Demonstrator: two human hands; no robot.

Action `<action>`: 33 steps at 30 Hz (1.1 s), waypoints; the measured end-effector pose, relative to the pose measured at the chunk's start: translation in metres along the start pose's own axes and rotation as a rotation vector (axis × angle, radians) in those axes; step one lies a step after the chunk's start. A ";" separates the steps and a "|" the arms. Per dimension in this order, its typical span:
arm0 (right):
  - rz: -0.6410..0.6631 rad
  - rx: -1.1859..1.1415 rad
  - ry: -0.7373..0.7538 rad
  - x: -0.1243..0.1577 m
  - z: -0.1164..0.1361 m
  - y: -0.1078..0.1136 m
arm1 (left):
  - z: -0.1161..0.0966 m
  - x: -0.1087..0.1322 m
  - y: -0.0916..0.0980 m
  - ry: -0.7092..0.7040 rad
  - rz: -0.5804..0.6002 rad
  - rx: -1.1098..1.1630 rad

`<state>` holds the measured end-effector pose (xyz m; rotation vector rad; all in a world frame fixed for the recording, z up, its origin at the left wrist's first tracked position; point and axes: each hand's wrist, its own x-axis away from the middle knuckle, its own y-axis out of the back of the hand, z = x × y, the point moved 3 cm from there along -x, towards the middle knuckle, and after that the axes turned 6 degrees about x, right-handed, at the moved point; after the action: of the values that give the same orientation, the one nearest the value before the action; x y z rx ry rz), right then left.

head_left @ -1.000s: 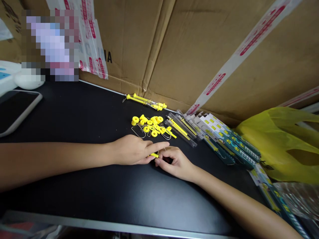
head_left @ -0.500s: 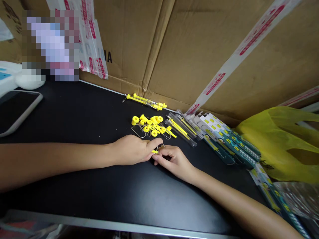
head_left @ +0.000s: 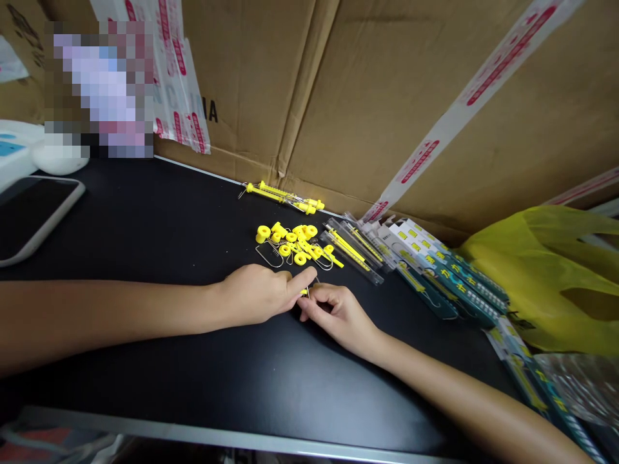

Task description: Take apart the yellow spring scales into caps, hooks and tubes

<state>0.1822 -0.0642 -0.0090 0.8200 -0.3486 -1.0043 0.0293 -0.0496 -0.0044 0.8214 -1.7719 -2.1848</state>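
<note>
My left hand is closed around a yellow plastic rod, of which only a short end shows past the fingers. Thumb and fingers of my right hand pinch a thin metal wire hook at that end. The two hands meet just above the black table, and the fingers hide most of both parts. Behind them lies a pile of loose yellow plastic caps, with springs and wire hooks mixed in. Farther back, assembled yellow spring scales rest by the table's rear edge.
Clear plastic tubes with yellow rods lie right of the pile. Several green and white printed boxes and a yellow plastic bag stand farther right. A phone lies at the left. Cardboard walls off the back of the black table.
My left thumb has stretched forward over the wire hook, and less of the yellow rod shows between the hands. The loose parts stay where they were.
</note>
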 end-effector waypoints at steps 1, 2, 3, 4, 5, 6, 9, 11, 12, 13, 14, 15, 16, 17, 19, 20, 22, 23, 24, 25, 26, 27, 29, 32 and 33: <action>0.003 0.006 0.002 0.000 0.000 0.000 | 0.000 0.000 0.000 -0.002 -0.007 -0.006; 0.007 0.013 0.006 0.000 0.000 0.000 | 0.000 0.001 0.000 -0.004 -0.014 -0.009; 0.009 0.021 0.013 0.000 0.001 0.001 | 0.000 0.001 0.000 -0.005 -0.019 -0.008; 0.012 0.028 0.021 -0.001 0.001 0.001 | 0.000 0.001 0.000 -0.007 -0.023 -0.002; 0.014 0.033 0.028 -0.001 0.001 0.001 | 0.000 0.001 0.000 -0.010 -0.027 0.007; 0.013 0.037 0.035 -0.001 0.000 0.001 | 0.000 0.001 0.000 -0.013 -0.035 0.016; 0.001 0.035 0.052 -0.001 0.000 0.002 | 0.000 0.000 0.002 -0.020 -0.074 0.027; 0.000 0.023 0.064 -0.001 0.001 0.002 | 0.001 -0.001 0.003 -0.019 -0.088 0.044; 0.005 0.013 0.071 -0.001 0.002 0.002 | 0.001 -0.001 0.003 -0.017 -0.087 0.061; 0.013 0.001 0.076 0.000 0.003 0.002 | 0.001 -0.001 0.003 -0.016 -0.081 0.082; 0.018 -0.011 0.078 0.000 0.003 0.002 | 0.001 -0.001 0.003 -0.017 -0.074 0.099; 0.017 -0.024 0.075 0.000 0.004 0.001 | 0.001 -0.001 0.003 -0.023 -0.067 0.109; 0.013 -0.035 0.067 0.001 0.004 0.001 | 0.001 -0.001 0.003 -0.030 -0.060 0.110; 0.006 -0.045 0.058 0.001 0.005 0.001 | 0.001 -0.001 0.003 -0.039 -0.055 0.104; -0.004 -0.054 0.048 0.001 0.005 0.001 | 0.001 -0.001 0.003 -0.053 -0.051 0.084; -0.001 -0.055 0.051 0.001 0.006 0.001 | 0.000 -0.001 0.003 -0.059 -0.053 0.077; 0.015 -0.054 0.068 0.000 0.007 0.001 | 0.000 -0.001 0.003 -0.067 -0.058 0.070; 0.023 -0.057 0.076 0.000 0.007 0.001 | 0.000 -0.001 0.003 -0.070 -0.056 0.068; 0.031 -0.066 0.081 0.000 0.008 0.002 | -0.001 -0.001 0.003 -0.072 -0.051 0.067; 0.037 -0.081 0.085 0.000 0.008 0.002 | -0.001 -0.001 0.003 -0.072 -0.045 0.065; 0.039 -0.098 0.086 0.000 0.009 0.003 | -0.001 -0.001 0.003 -0.070 -0.036 0.063; 0.041 -0.115 0.086 -0.001 0.009 0.003 | -0.001 -0.001 0.003 -0.068 -0.030 0.062; 0.043 -0.141 0.084 -0.001 0.009 0.004 | -0.002 -0.002 0.002 -0.062 -0.025 0.063; 0.038 -0.146 0.072 -0.001 0.008 0.004 | -0.002 -0.002 0.001 -0.039 -0.031 0.086; 0.037 -0.145 0.065 -0.002 0.008 0.003 | -0.001 -0.002 0.001 -0.031 -0.037 0.097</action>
<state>0.1788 -0.0655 -0.0011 0.7110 -0.2323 -0.9546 0.0316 -0.0499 -0.0034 0.8522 -1.9059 -2.1602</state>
